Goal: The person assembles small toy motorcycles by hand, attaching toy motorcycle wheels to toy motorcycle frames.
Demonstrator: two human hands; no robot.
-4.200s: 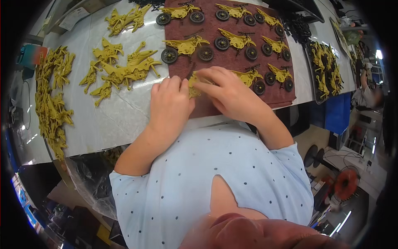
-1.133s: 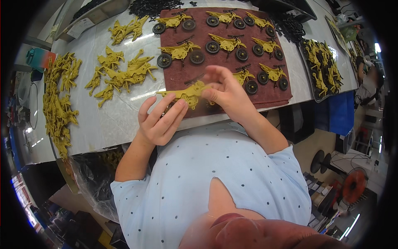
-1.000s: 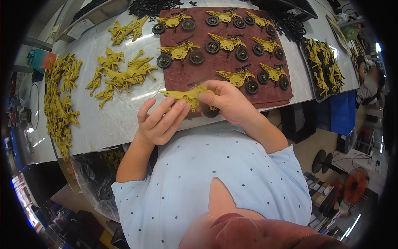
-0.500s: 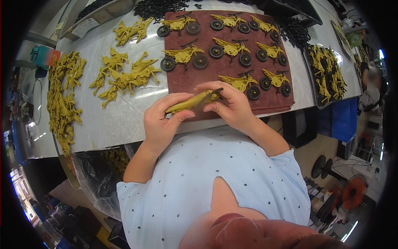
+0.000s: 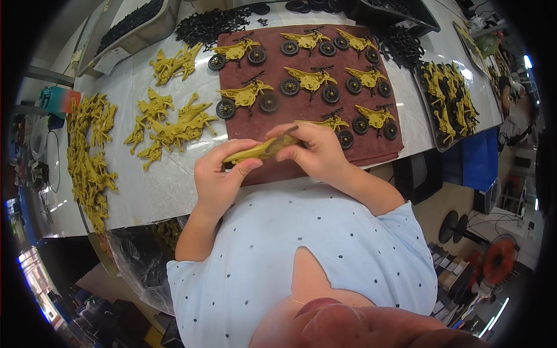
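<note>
You are at a white table (image 5: 174, 191) that runs across the upper part of the view, with your light blue dotted shirt (image 5: 325, 249) filling the space below it. On the table in front of you lies a brown mat (image 5: 371, 145), and on it stand rows of yellow toy motorbikes (image 5: 310, 78) with black wheels, set apart from one another. To the left of the mat, loose yellow bike bodies (image 5: 168, 124) lie scattered on the bare table, and a longer pile of yellow parts (image 5: 87, 156) runs along the far left edge. To the right of the mat a dark tray (image 5: 449, 98) holds more yellow parts heaped together. At the far side, a grey tray (image 5: 130, 26) holds small black parts, and a heap of black pieces (image 5: 212, 23) lies beside it near the mat's top corner. Your left hand (image 5: 220, 177) and your right hand (image 5: 316, 153) meet over the near edge of the mat, both closed on one yellow body (image 5: 258, 152), which you hold lifted just above the mat and roughly level. The left thumb presses on its left end, while your right fingers (image 5: 301, 136) pinch its right end.
</note>
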